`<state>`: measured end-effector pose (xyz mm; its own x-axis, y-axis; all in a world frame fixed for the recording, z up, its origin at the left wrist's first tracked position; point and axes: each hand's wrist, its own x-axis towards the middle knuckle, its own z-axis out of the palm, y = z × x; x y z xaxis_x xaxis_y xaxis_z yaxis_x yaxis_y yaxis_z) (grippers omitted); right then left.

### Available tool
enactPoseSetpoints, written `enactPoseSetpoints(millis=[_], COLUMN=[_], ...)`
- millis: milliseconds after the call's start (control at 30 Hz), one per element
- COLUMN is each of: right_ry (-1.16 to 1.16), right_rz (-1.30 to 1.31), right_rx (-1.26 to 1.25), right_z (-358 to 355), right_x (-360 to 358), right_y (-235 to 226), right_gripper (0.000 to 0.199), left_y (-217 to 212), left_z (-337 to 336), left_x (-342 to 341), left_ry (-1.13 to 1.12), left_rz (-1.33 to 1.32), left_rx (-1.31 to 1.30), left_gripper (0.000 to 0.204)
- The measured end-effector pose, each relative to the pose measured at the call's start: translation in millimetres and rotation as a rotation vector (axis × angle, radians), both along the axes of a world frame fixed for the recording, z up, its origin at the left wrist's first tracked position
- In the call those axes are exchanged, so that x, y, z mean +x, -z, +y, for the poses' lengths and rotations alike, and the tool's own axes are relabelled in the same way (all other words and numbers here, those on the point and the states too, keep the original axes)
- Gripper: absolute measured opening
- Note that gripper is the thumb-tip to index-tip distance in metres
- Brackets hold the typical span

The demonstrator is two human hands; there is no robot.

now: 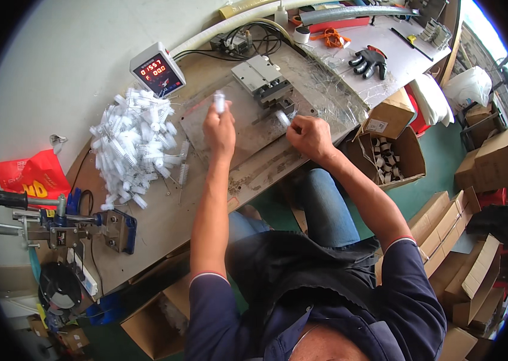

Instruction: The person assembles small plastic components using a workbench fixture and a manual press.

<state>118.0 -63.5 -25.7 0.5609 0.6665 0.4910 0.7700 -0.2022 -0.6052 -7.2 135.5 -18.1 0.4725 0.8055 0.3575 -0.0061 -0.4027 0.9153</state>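
Note:
My left hand (220,131) is closed around a small white bristle brush (220,100), whose tip stands up out of the fist. To the right, my right hand (310,136) is closed too, gripping a second white brush (283,119) that juts out to its left, slightly blurred. Just beyond this second brush is a small grey metal machine (260,76) with a dark clamp-like front, mounted on a metal plate (206,135). A big heap of similar white brushes (134,141) lies left of my left hand, some showing thin wire stems.
Behind the heap stands a white counter box (158,69) with red lit digits. A lever press (67,222) occupies the bench's left end. A dark glove (369,62) and orange cord (333,39) lie at the far right. Below the right edge sits an open carton (410,165) of small ring-like parts.

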Motion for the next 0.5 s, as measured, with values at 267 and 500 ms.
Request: enactPoseSetpoints(millis=[267,500], right_ry=[0.162,0.183], right_rz=[0.079,-0.010], right_rx=[-0.094,-0.023], right_z=[16.5,18.3], right_x=[4.3,-1.1], right_y=[-0.3,8.7], right_gripper=[0.016,0.016], left_y=[1.8,5.3], left_z=[-1.2,-1.0], left_x=[-4.5,-5.7], left_ry=[-0.042,-0.037], left_rz=[0.046,0.066], left_rx=[-0.024,-0.018], left_gripper=[0.022,0.020])
